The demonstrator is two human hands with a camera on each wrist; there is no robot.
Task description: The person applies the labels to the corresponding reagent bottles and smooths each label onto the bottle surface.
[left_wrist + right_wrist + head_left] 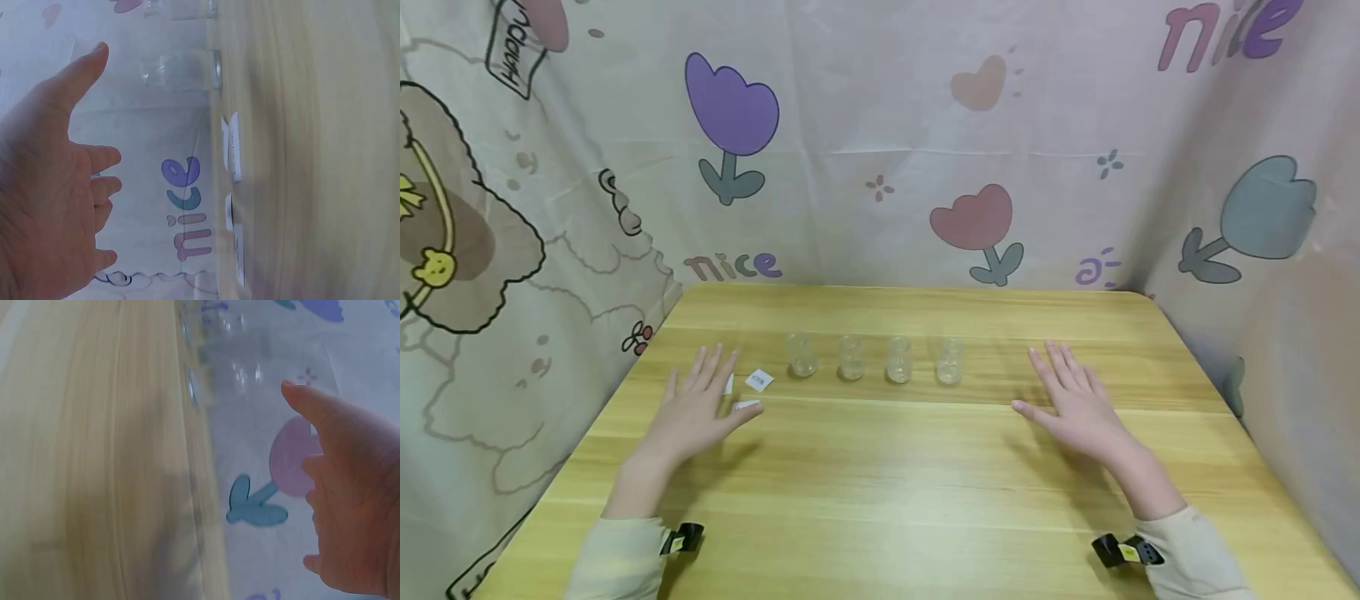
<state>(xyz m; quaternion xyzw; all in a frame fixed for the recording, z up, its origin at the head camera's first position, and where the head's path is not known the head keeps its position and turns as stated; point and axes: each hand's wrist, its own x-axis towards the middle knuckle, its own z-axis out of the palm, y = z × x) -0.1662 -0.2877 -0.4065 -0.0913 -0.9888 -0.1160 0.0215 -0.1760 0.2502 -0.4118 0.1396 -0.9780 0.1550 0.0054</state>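
Several small clear glass bottles stand upright in a row towards the back of the table; the leftmost glass bottle (802, 357) is nearest my left hand, the rightmost glass bottle (950, 362) nearest my right. My left hand (691, 412), fingers spread, hovers above the table and holds nothing. Beside and partly behind it lie small white paper labels (759, 380) with dark print too small to read; in the left wrist view a label (235, 147) sits slightly raised off the wood. My right hand (1078, 408) is likewise spread above the right side, apart from the bottles.
The wooden table (895, 492) reaches back to a patterned cloth (850, 208) with printed flowers, which also hangs along both sides. A black wrist camera (682, 539) is strapped to the left sleeve, and another black camera (1126, 551) to the right.
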